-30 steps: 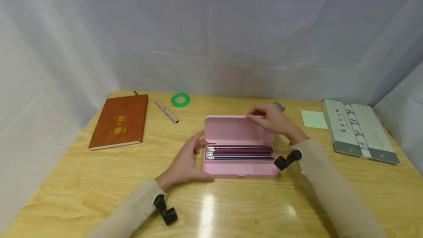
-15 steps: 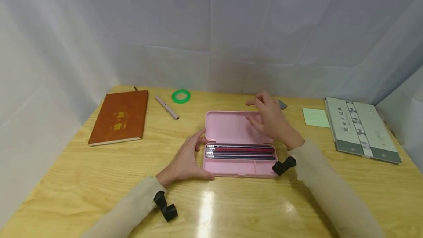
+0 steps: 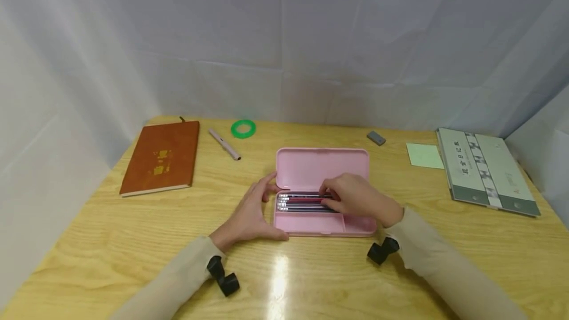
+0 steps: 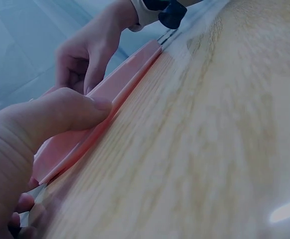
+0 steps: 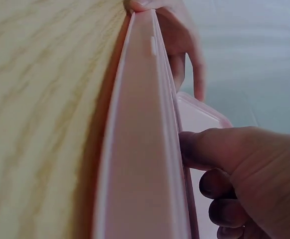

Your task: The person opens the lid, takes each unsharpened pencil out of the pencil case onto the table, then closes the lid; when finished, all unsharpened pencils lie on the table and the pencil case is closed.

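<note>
Right hand (image 3: 357, 196) down among the eraser-tipped pencils (image 3: 306, 203), pinching or merely touching, can't tell! Left of it, the left hand (image 3: 249, 218) grips the pink pencil case (image 3: 306, 222). Pencils look light, stiff, probably slick: best taken mid-shaft.

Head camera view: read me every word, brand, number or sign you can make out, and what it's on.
"金日记": seemingly the middle of the vertical line on the pale green notebook; its first and last characters, and the small orange lettering, are too blurred to read.
Brown notebook: gold marking, too blurred to read.
Pink case and pencils: no readable text.
</note>
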{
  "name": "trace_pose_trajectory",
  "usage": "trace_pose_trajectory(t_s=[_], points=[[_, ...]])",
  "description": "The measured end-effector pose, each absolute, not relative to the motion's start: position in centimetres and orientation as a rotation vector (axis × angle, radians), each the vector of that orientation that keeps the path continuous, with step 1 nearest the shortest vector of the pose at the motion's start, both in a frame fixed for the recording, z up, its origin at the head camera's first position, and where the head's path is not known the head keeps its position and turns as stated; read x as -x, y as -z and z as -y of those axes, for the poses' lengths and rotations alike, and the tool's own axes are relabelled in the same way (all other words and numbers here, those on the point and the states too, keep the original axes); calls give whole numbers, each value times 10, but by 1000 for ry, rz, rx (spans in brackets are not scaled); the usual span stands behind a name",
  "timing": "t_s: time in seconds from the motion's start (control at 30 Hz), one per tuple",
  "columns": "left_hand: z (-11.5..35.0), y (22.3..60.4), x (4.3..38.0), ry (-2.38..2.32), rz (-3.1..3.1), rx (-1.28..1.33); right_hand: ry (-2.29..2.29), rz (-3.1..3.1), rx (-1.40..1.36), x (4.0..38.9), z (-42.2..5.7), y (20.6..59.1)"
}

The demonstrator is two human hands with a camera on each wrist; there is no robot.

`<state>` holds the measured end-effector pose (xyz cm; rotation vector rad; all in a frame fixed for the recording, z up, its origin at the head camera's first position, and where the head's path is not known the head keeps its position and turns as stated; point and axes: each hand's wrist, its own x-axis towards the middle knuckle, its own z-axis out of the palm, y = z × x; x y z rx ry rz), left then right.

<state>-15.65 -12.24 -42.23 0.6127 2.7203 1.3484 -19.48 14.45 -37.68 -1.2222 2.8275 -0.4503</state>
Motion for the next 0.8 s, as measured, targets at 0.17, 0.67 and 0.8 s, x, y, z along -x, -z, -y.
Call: trace_pose_trajectory(t_s=[0.17,0.67,0.8], points=[[123,422,156,-1347,-2720,-604,493,-2822,1210,194,-143,384],[120,420,157,-1357,-2710,-633,568,-2820,1116,192,-143,385],[121,420,156,-1363,-2700,-607,568,-2805,1102,194,-140,382]])
